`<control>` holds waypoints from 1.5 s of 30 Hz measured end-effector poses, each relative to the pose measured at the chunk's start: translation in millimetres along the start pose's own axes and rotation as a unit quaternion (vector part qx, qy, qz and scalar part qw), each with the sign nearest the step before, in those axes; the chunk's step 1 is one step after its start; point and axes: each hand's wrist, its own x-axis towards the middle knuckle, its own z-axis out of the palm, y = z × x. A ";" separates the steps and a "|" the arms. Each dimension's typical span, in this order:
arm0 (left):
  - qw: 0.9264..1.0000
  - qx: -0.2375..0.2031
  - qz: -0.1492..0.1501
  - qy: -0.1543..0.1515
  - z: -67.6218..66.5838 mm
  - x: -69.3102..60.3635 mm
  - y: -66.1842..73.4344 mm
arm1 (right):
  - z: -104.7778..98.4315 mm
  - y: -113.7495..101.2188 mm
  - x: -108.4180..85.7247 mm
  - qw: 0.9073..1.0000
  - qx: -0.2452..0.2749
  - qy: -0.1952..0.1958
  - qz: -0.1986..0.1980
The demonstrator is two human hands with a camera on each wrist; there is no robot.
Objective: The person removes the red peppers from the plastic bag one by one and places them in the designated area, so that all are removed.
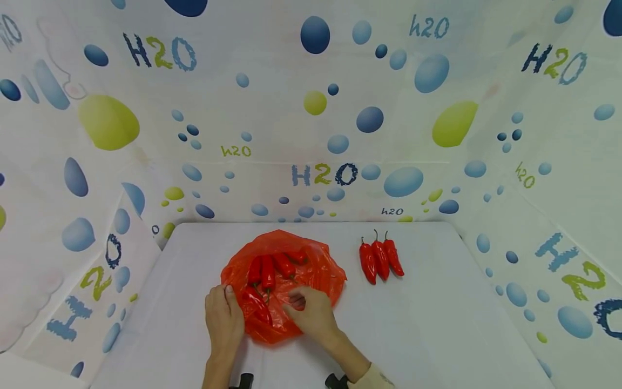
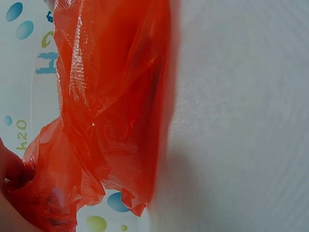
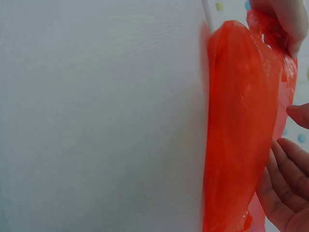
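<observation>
A thin red plastic bag [image 1: 335,270] lies on the white table with its mouth spread toward me. Several red chili peppers [image 1: 268,272] show inside it, stems mostly pointing toward me. My left hand [image 1: 224,313] grips the bag's left rim; the left wrist view shows its fingers [image 2: 12,166] against the crumpled plastic. Over the front right part of the opening is my right hand [image 1: 313,313], its thumb apart from the fingers and no pepper between them. In the right wrist view, the right hand [image 3: 289,179] is beside the bag's front side.
Three red chili peppers [image 1: 380,260] lie side by side to the right of the bag, stems pointing away. A patterned sheet [image 1: 272,108] with blue and green dots stands behind the white table [image 1: 437,324] and along both sides.
</observation>
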 end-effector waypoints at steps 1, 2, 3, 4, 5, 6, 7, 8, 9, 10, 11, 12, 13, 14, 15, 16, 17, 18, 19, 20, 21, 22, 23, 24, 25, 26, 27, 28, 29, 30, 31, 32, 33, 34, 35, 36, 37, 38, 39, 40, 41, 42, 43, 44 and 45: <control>1.000 0.001 0.000 -0.001 0.0 -0.1 0.1 | 1.3 -0.6 0.4 1.000 -0.001 -0.007 0.002; 1.000 0.001 -0.001 -0.001 -0.1 -0.1 0.0 | 2.6 -0.9 0.7 1.000 -0.002 -0.013 0.002; 1.000 0.001 -0.001 -0.001 0.0 -0.1 -0.1 | 3.8 -1.2 1.1 1.000 -0.003 -0.019 0.003; 1.000 0.001 -0.001 -0.001 -0.1 -0.1 -0.2 | 5.0 -1.4 1.5 1.000 -0.004 -0.025 0.001; 1.000 0.001 -0.001 -0.001 -0.1 -0.1 -0.3 | 6.3 -1.6 1.8 1.000 -0.006 -0.028 -0.003; 1.000 0.001 -0.001 -0.001 -0.2 -0.1 -0.4 | 7.7 -1.4 2.2 0.999 -0.010 -0.030 -0.007; 1.000 0.001 -0.001 -0.001 -0.2 0.0 -0.5 | 9.0 -1.3 2.6 0.999 -0.013 -0.032 -0.010; 1.000 0.001 -0.001 -0.001 -0.3 0.0 -0.7 | 10.4 -1.3 3.0 0.999 -0.016 -0.033 -0.013; 1.000 0.001 -0.001 -0.001 -0.4 0.0 -0.7 | 11.7 -1.2 3.3 0.999 -0.017 -0.034 -0.017; 1.000 0.000 -0.001 0.000 -0.5 0.0 -0.5 | 13.0 -1.3 3.5 0.999 -0.019 -0.034 -0.019; 1.000 -0.001 -0.001 0.000 -0.6 0.1 -0.3 | 14.4 -1.5 3.9 0.999 -0.020 -0.035 -0.020; 1.000 -0.001 -0.001 0.001 -0.6 0.1 0.0 | 15.7 -1.8 4.3 0.999 -0.019 -0.038 -0.019; 1.000 -0.001 -0.001 0.002 -0.6 0.1 0.3 | 16.7 -2.3 4.7 0.999 -0.019 -0.041 -0.016; 1.000 -0.002 0.000 0.003 -0.7 0.2 0.7 | 17.9 -2.6 5.1 0.999 -0.020 -0.045 -0.015; 1.000 -0.002 0.001 0.004 -0.7 0.3 1.2 | 18.9 -3.2 5.5 0.999 -0.021 -0.049 -0.012; 1.000 -0.002 0.002 0.005 -0.6 0.3 1.6 | 19.8 -3.8 5.8 0.998 -0.020 -0.054 -0.012; 1.000 -0.001 0.003 0.006 -0.5 0.3 1.7 | 20.9 -4.3 6.5 0.998 -0.021 -0.060 -0.011; 1.000 0.000 0.005 0.007 -0.4 0.2 1.9 | 21.9 -4.7 6.8 0.998 -0.023 -0.065 -0.011; 1.000 0.000 0.007 0.008 -0.4 0.2 2.1 | 22.7 -5.2 7.3 0.997 -0.025 -0.070 -0.015; 1.000 0.000 0.009 0.010 -0.4 0.2 2.1 | 23.8 -5.5 7.8 0.997 -0.025 -0.075 -0.017; 1.000 0.001 0.010 0.012 -0.3 0.2 1.9 | 25.0 -5.7 8.3 0.996 -0.026 -0.079 -0.019; 1.000 0.000 0.012 0.013 -0.1 0.1 1.6 | 26.4 -5.4 8.7 0.996 -0.028 -0.083 -0.021; 1.000 -0.001 0.014 0.015 0.0 0.2 1.4 | 28.1 -4.7 9.2 0.995 -0.033 -0.086 -0.022; 1.000 -0.001 0.015 0.016 0.1 0.2 1.3 | 29.9 -3.9 9.6 0.995 -0.037 -0.088 -0.024; 1.000 -0.001 0.016 0.016 0.3 0.3 1.2 | 31.5 -3.2 10.1 0.995 -0.041 -0.090 -0.025; 1.000 -0.001 0.016 0.016 0.5 0.3 1.0 | 33.5 -2.4 10.6 0.995 -0.046 -0.091 -0.025; 1.000 -0.001 0.016 0.016 0.6 0.3 1.0 | 35.2 -1.5 11.0 0.994 -0.048 -0.090 -0.026; 1.000 -0.001 0.016 0.015 0.6 0.4 1.2 | 36.8 -0.7 11.3 0.994 -0.051 -0.090 -0.026; 1.000 0.000 0.016 0.013 0.6 0.4 1.3 | 38.3 0.0 11.8 0.994 -0.054 -0.089 -0.028; 1.000 0.001 0.016 0.012 0.6 0.3 1.3 | 39.3 0.1 12.2 0.994 -0.056 -0.089 -0.029; 1.000 0.002 0.016 0.012 0.5 0.2 1.2 | 40.4 0.4 12.6 0.994 -0.058 -0.088 -0.031; 1.000 0.002 0.016 0.011 0.5 0.1 0.9 | 41.5 0.7 13.0 0.994 -0.058 -0.088 -0.031; 1.000 0.002 0.016 0.011 0.6 0.1 0.5 | 42.5 1.0 13.2 0.994 -0.059 -0.089 -0.030; 1.000 0.002 0.016 0.010 0.6 0.0 0.2 | 43.4 1.0 13.6 0.994 -0.063 -0.090 -0.030; 1.000 0.002 0.015 0.010 0.7 -0.2 -0.2 | 44.2 0.9 14.0 0.993 -0.065 -0.091 -0.030; 1.000 0.002 0.015 0.010 0.8 -0.2 -0.6 | 44.8 0.5 14.4 0.993 -0.066 -0.093 -0.030; 1.000 0.002 0.014 0.009 0.9 -0.3 -1.0 | 45.4 0.3 14.6 0.993 -0.069 -0.095 -0.030; 1.000 0.002 0.013 0.009 0.9 -0.3 -1.3 | 45.7 -0.2 15.0 0.992 -0.071 -0.097 -0.030; 1.000 0.002 0.012 0.008 1.0 -0.3 -1.5 | 46.1 -0.5 15.4 0.992 -0.076 -0.098 -0.030; 1.000 0.002 0.012 0.008 1.0 -0.3 -1.7 | 46.4 -0.8 15.8 0.991 -0.082 -0.099 -0.031; 1.000 0.001 0.012 0.008 1.0 -0.3 -1.9 | 46.6 -1.3 16.0 0.991 -0.086 -0.099 -0.030; 1.000 0.001 0.012 0.007 1.1 -0.3 -2.1 | 46.9 -1.6 16.2 0.991 -0.089 -0.099 -0.030; 1.000 0.001 0.012 0.007 1.1 -0.3 -2.4 | 47.0 -1.9 16.4 0.990 -0.093 -0.098 -0.029; 1.000 0.001 0.012 0.007 1.1 -0.2 -2.4 | 47.3 -2.2 16.4 0.990 -0.094 -0.097 -0.028; 1.000 0.001 0.013 0.008 1.0 -0.2 -2.5 | 47.5 -2.5 16.3 0.991 -0.094 -0.096 -0.026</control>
